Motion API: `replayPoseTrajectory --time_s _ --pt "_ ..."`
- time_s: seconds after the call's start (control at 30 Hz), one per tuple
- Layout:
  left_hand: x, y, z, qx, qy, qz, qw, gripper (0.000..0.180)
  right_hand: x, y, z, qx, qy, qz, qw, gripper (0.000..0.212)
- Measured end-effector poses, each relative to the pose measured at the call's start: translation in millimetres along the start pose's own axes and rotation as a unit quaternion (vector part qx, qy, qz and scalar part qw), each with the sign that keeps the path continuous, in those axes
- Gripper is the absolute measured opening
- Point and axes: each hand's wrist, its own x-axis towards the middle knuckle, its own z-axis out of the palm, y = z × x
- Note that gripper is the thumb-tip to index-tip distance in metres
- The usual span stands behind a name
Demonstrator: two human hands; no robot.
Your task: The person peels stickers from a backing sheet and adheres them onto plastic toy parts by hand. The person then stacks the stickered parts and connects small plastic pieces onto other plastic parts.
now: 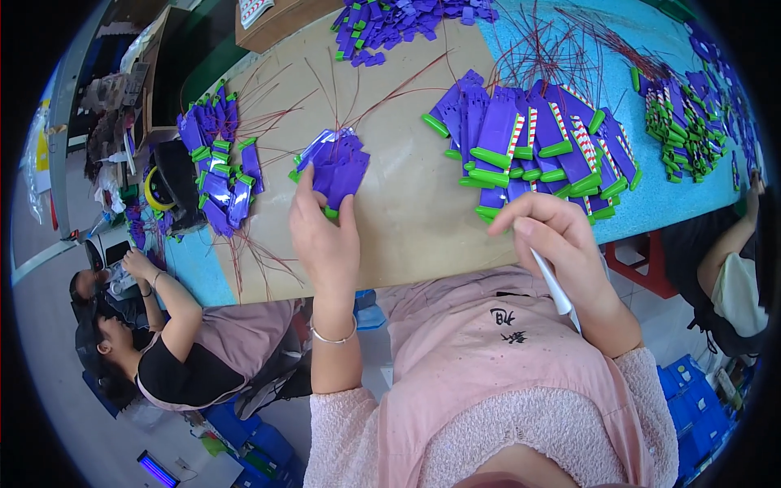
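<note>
In my left hand [321, 236] is a small bunch of flat purple pieces [342, 167] with green ends. The thumb and fingers close round its lower part, just above the brown table covering. Thin red wires trail from the bunch toward the far side. My right hand [557, 244] is curled, with a slim white pointed tool [553, 285] held against the palm; its exact kind is unclear. Beyond that hand lies a large pile of purple pieces [496, 130] with green ends, some edged with red-and-white striped strips. The right hand's fingertips are close to the pile's near edge.
On the left lies another pile of purple-and-green pieces [220, 167] beside a yellow tape roll [154, 189]. More pieces sit at the far edge [399, 20] and far right [683, 122]. A co-worker [179, 342] sits at the left; another person's arm [732, 244] shows at the right.
</note>
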Motion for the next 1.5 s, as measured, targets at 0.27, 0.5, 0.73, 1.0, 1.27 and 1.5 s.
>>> replayPoseTrajectory --time_s 0.27,0.5,0.73,1.0,1.27,1.5 --pt "-36.4 94.9 -21.5 -0.505 -0.077 -0.011 0.859 0.037 -3.7 13.9 12.3 0.018 0.040 -0.036 0.998 0.017" --pt "-23.4 99.1 -22.6 -0.738 -0.206 -0.250 0.592 0.010 -10.3 2.5 7.0 0.040 0.058 0.003 0.998 0.019" --pt "-28.1 111.0 -27.0 -0.689 -0.197 -0.195 0.670 0.013 -11.7 0.3 3.0 0.018 0.035 0.026 0.999 0.018" --pt "-29.8 111.0 -25.0 -0.671 -0.182 -0.180 0.695 0.013 -11.4 3.1 3.2 0.023 0.035 0.022 0.999 0.018" --pt "-33.5 120.0 -24.8 -0.541 -0.131 -0.095 0.825 0.023 -14.4 7.2 7.4 -0.035 0.040 -0.041 0.998 0.015" --pt "-32.1 113.1 -21.4 -0.569 -0.164 -0.008 0.806 0.026 -16.2 11.5 6.1 -0.111 0.033 -0.157 0.981 0.009"
